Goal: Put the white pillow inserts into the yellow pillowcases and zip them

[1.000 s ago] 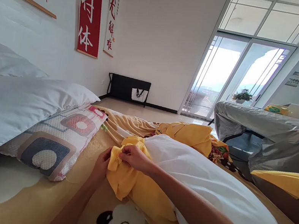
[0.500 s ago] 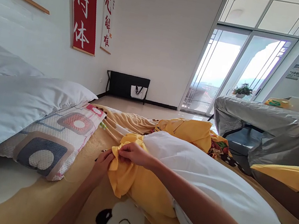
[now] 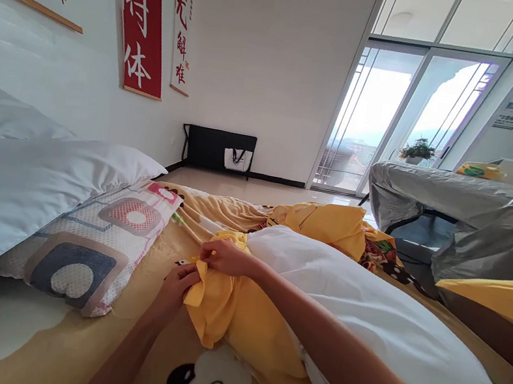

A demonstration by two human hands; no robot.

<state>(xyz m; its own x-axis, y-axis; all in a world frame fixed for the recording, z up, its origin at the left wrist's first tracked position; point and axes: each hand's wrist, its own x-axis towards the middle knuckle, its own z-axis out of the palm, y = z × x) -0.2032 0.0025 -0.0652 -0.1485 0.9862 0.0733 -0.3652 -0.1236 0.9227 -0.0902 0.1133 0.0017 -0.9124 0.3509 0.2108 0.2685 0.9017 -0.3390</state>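
Note:
A yellow cover (image 3: pixel 234 317) is bunched around the end of a long white pillow (image 3: pixel 363 317) lying on the bed. My left hand (image 3: pixel 178 284) pinches the yellow cover's edge from the left side. My right hand (image 3: pixel 222 257) grips the same bunched edge just above, at the pillow's end. More yellow fabric (image 3: pixel 325 224) is heaped at the pillow's far end.
A patterned pillow (image 3: pixel 98 243) lies to the left, with a white duvet (image 3: pixel 5 181) over it. The tan cartoon bedsheet (image 3: pixel 75 345) spreads below. A grey covered table (image 3: pixel 470 216) stands to the right. A black rack (image 3: pixel 219 149) stands by the far wall, next to glass doors (image 3: pixel 397 124).
My left hand has slid a little down and left along the cover's edge, while my right hand stays on the bunched fabric. The view has shifted slightly.

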